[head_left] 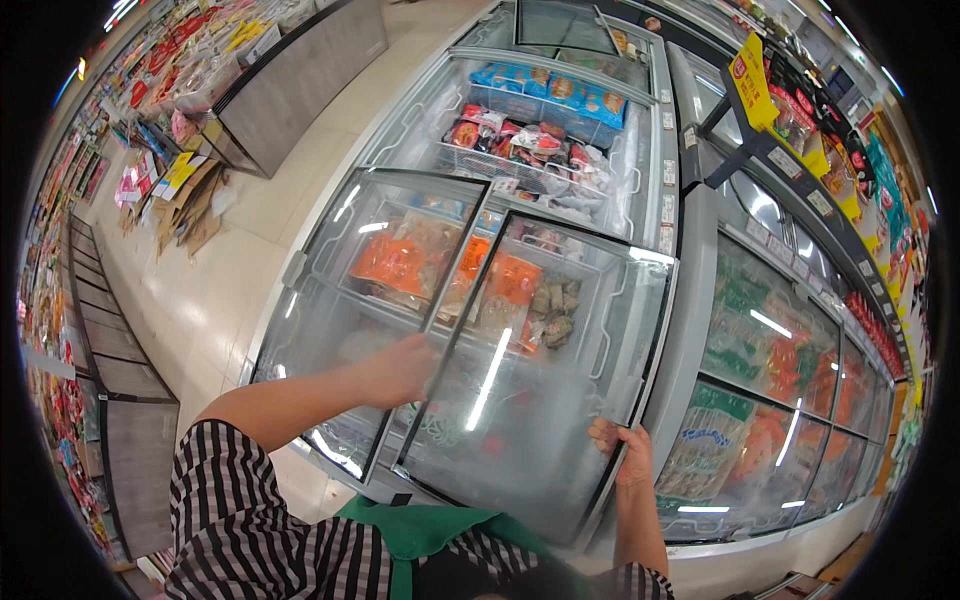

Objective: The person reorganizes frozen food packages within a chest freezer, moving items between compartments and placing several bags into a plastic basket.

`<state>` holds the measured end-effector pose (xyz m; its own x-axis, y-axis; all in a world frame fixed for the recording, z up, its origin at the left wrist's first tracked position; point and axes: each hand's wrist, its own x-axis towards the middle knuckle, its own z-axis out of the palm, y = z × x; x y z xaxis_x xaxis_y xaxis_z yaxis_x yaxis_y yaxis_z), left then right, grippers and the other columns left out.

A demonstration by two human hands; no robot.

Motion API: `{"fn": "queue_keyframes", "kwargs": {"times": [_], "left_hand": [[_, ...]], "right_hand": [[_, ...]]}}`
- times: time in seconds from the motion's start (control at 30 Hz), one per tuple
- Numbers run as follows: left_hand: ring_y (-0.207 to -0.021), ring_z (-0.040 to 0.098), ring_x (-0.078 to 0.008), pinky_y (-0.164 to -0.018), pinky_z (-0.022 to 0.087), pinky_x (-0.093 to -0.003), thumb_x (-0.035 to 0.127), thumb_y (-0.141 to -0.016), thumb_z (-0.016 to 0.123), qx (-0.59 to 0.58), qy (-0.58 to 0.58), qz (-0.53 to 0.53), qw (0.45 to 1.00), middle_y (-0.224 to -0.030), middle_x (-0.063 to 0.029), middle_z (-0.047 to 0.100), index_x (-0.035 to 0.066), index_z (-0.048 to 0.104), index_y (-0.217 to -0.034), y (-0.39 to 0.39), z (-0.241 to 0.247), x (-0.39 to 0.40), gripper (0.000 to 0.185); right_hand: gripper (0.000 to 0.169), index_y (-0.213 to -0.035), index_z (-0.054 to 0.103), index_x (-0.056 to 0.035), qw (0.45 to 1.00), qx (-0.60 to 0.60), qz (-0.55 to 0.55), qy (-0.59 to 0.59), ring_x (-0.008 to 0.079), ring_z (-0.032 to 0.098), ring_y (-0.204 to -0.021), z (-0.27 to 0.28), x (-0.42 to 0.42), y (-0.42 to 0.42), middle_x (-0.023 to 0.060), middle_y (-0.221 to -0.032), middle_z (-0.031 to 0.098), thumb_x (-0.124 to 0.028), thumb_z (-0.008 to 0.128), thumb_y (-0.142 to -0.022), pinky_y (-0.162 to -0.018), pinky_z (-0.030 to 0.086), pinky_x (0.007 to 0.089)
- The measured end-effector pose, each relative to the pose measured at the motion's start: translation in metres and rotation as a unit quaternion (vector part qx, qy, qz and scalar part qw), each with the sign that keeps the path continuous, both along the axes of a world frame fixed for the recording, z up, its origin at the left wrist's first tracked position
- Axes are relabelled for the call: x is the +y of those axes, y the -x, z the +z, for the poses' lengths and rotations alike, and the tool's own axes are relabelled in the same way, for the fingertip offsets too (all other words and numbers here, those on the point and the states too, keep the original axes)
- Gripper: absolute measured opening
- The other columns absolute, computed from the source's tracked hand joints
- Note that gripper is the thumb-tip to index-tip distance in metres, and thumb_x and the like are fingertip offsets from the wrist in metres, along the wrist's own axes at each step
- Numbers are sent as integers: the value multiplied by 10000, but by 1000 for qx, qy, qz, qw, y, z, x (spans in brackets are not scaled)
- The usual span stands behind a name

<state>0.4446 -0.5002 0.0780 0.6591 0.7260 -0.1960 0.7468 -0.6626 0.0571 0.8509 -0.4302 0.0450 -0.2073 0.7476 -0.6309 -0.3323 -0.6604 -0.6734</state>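
Note:
A framed glass freezer lid (532, 457) lies across the near end of a chest freezer, its inner side fogged. My right hand (630, 450) grips the lid's right edge, the fingers showing through the pane and the thumb on the frame. My left hand (405, 371) is curled beside the lid's left edge, above a second glass lid (319, 322); its fingertips are hidden, so its hold is unclear. Under the glass, orange food bags (390, 262) and a clear bag of dark greenish pieces (555, 311) sit in wire baskets.
Farther along, the freezer's open section holds blue packs (566, 90) and red-and-black packs (525, 142) in wire baskets. Another glass-topped freezer (750, 442) adjoins on the right, below a shelf with yellow signs (750, 82). Flattened cardboard (191, 202) lies on the left floor.

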Motion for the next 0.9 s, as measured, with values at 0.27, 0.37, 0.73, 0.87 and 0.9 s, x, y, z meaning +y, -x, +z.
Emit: {"fn": "queue_keyframes", "kwargs": {"times": [0.27, 0.37, 0.73, 0.87, 0.9], "left_hand": [[-995, 406, -223, -1002, 206, -434, 371, -735, 574, -17, -5, -8, 1000, -732, 1, 520, 128, 620, -630, 4, 10, 0, 269], [-939, 420, -215, -991, 228, -418, 366, -733, 578, -39, -34, -26, 998, -724, -3, 514, 124, 612, -626, 0, 12, 5, 268], [-882, 430, -202, -974, 249, -408, 345, -728, 584, -21, 12, -24, 999, -692, -4, 485, 117, 594, -601, -5, 3, 5, 261], [-907, 429, -201, -982, 239, -414, 335, -739, 577, -60, -1, -21, 998, -709, -1, 491, 120, 600, -605, -1, -2, 3, 254], [-915, 428, -201, -985, 236, -415, 332, -743, 575, -75, -8, -20, 997, -714, 0, 492, 121, 602, -607, 0, -3, 3, 253]], "right_hand": [[281, -1007, 434, 101, 999, 37, -5, 22, 328, 619, -793, -17, -10, 16, 249, -936, 591, 29, 451, -736, -592, 518, 333], [287, -1016, 423, 99, 999, 35, -15, 38, 321, 621, -797, -25, -14, 16, 238, -940, 595, 27, 455, -740, -591, 518, 329], [260, -1037, 480, 35, 999, -14, 35, 29, 262, 624, -798, -25, -20, 29, 180, -915, 616, -46, 529, -796, -592, 503, 290], [234, -994, 504, 42, 997, -51, 54, 16, 223, 631, -741, -28, -13, 40, 179, -892, 627, -68, 538, -790, -570, 492, 267], [243, -1013, 491, 39, 997, -37, 63, 20, 236, 630, -764, -34, -11, 40, 179, -901, 623, -61, 533, -796, -573, 498, 269]]}}
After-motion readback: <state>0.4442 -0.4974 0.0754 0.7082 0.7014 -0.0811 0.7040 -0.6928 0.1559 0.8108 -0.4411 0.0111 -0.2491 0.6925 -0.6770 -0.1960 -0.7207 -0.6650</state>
